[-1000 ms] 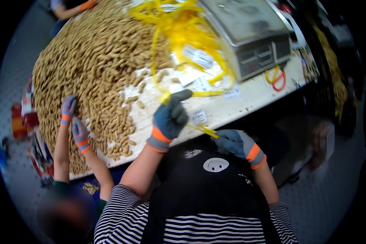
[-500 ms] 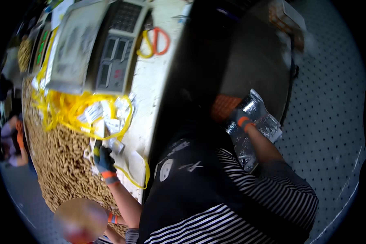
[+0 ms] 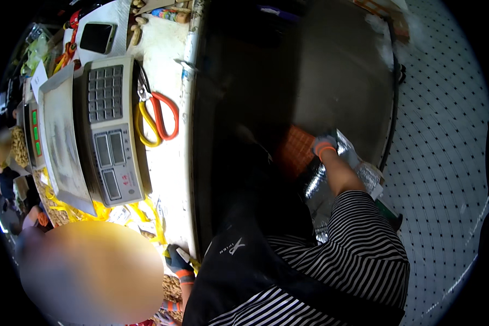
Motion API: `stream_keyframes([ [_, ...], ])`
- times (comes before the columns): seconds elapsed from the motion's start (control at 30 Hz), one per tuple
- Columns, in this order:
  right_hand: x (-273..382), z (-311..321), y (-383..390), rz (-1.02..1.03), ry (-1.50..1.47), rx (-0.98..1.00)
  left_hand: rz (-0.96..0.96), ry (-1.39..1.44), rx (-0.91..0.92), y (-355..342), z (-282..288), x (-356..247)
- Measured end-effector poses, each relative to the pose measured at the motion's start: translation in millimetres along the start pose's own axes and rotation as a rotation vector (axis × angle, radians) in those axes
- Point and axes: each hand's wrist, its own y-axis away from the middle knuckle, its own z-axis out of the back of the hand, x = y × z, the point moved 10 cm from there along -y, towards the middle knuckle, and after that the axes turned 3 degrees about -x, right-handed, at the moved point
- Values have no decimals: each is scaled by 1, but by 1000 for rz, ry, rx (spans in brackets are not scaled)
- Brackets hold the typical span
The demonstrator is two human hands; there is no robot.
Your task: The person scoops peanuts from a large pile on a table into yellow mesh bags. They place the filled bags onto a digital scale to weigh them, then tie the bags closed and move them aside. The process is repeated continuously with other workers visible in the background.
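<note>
My left hand, in a dark grey glove with an orange cuff, is closed at the edge of the white table. A white tag and a yellow strap show at its fingers. My right hand, gloved likewise, reaches down beside a crinkled silver foil bag. Its fingertips are lost in shadow, so its grip cannot be made out. An orange basket lies just left of that hand. More yellow straps with white tags lie below the scale.
A weighing scale stands on the table, with red-and-yellow-handled cutters beside it. A phone lies farther off. Peanuts cover the table's lower part. Another person's gloved hand is close to my left arm.
The view has shifted, bringing the scale and cutters lower and the phone into sight. My left hand has drawn away from the strap pile to the table edge. My right hand stays by the foil bag.
</note>
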Motion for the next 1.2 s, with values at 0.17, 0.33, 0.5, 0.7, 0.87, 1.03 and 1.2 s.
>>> stream_keyframes([
  [0.17,10,-47,-27,8,3,34,-125,-39,-46,4,1,-3],
  [0.33,1,-82,-67,21,183,-28,-176,-151,-13,15,0,-3],
  [0.5,21,-37,-28,-12,-31,73,135,114,-32,6,4,20],
  [0.7,143,32,15,176,-52,108,343,360,-119,14,-6,12],
  [0.87,255,35,13,518,250,41,438,460,-214,26,-7,2],
  [1.03,273,57,14,636,302,91,379,490,-165,22,-2,-5],
  [1.2,266,91,8,695,469,110,444,471,-267,38,0,19],
])
